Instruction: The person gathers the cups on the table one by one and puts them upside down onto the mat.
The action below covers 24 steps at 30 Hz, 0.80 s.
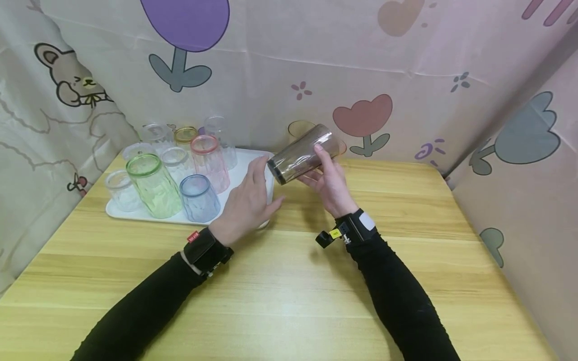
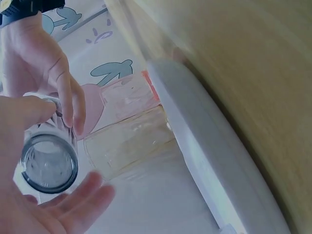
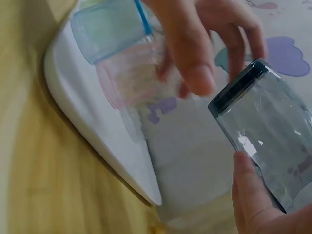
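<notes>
My right hand (image 1: 333,185) grips a dark smoky-tinted drinking glass (image 1: 303,154), fingers beneath and thumb on its near side. The glass is tilted, its thick dark end pointing down and left. My left hand (image 1: 250,193) hovers over the tray's right end with thumb and fingers spread, close to that dark end. In the left wrist view, the left thumb overlaps the glass (image 2: 49,163). In the right wrist view, the left fingertips come up close to the dark end of the glass (image 3: 273,126).
A white tray (image 1: 244,158) on the wooden table (image 1: 289,301) carries several tumblers, among them a green one (image 1: 155,188), a blue one (image 1: 199,199) and a pink one (image 1: 211,163). Behind the held glass stand an amber glass (image 2: 129,144) and a red-rimmed pink glass (image 2: 127,100). A patterned curtain (image 1: 271,65) hangs behind.
</notes>
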Available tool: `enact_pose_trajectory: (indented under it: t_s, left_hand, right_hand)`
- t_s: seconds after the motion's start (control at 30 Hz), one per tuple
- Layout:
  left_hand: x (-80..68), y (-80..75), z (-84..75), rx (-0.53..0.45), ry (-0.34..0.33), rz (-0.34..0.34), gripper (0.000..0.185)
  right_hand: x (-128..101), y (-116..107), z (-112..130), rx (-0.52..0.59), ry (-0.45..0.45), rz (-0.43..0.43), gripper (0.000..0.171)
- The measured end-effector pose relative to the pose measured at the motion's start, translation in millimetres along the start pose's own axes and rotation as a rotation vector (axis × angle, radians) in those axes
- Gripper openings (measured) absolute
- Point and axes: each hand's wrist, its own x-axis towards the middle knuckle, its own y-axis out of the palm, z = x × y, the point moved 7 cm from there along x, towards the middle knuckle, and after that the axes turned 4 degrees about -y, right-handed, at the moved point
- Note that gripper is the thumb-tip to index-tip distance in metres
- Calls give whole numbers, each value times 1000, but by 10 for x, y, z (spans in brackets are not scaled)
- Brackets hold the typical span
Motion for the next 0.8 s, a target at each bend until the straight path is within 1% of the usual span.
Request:
enact_pose_trajectory:
  t_s: [0.07, 0.17, 0.23, 0.3, 0.4, 0.57, 0.8]
  left_hand:
    - [-4, -28, -27, -3, 61, -67, 102]
    - [-11, -69, -69, -8, 153, -161, 101]
    - [-14, -96, -90, -18, 204, -213, 99]
    - [-13, -124, -106, -29, 240, -253, 95]
    - [-10, -154, -124, -39, 269, -282, 87]
    - [2, -182, -147, -27, 299, -290, 74]
    - [29, -281, -135, -14, 321, -314, 72]
  right_hand:
    - [-19, 51, -48, 2, 18, 26, 60]
    - [-50, 122, -113, 3, 56, 57, 57]
    - [-75, 170, -151, 3, 83, 80, 57]
    - [-96, 204, -188, 2, 107, 95, 57]
    - [-117, 245, -220, 4, 126, 117, 58]
    - [-126, 260, -237, 27, 138, 125, 54]
    - [-105, 276, -246, 44, 137, 167, 46]
